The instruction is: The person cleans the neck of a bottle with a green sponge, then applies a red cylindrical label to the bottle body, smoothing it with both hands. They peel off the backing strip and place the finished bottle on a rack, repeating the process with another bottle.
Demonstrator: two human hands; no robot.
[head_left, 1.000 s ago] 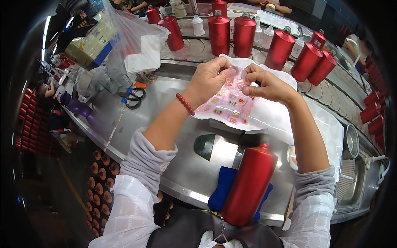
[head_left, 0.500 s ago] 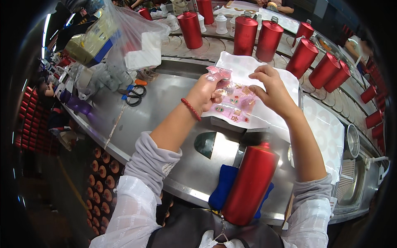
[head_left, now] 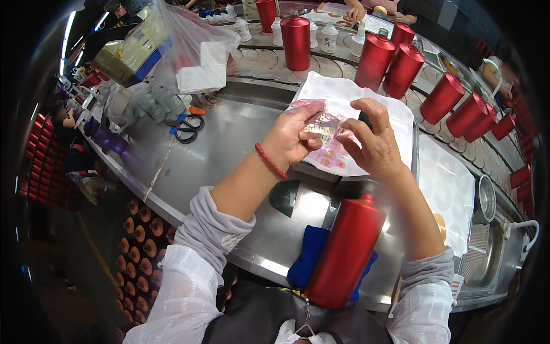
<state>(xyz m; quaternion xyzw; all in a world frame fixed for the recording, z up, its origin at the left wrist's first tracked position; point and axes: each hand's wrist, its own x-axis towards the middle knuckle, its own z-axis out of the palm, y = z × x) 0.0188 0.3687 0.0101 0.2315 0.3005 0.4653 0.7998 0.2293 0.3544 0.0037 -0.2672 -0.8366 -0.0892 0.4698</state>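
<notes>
My left hand (head_left: 293,137), with a red bead bracelet on its wrist, pinches the top of a clear plastic bag (head_left: 326,143) full of small pink and gold tags. My right hand (head_left: 375,143) holds the same bag from the right, fingers curled at its upper edge. The bag is lifted a little above a white cloth (head_left: 372,94) spread on the steel table (head_left: 223,143). A tall red bottle (head_left: 344,246) lies close to me on a blue cloth (head_left: 309,252), below both hands.
Several red bottles (head_left: 401,69) stand in a row on the curved conveyor behind the cloth. Scissors (head_left: 186,129) lie left of my hands, beside a large plastic bag (head_left: 183,51) of supplies. Another person's hand (head_left: 355,11) works at the far side.
Both hands have lifted the bag of tags off the white cloth and drawn it toward me. The view has shifted, so the bottle row sits further right.
</notes>
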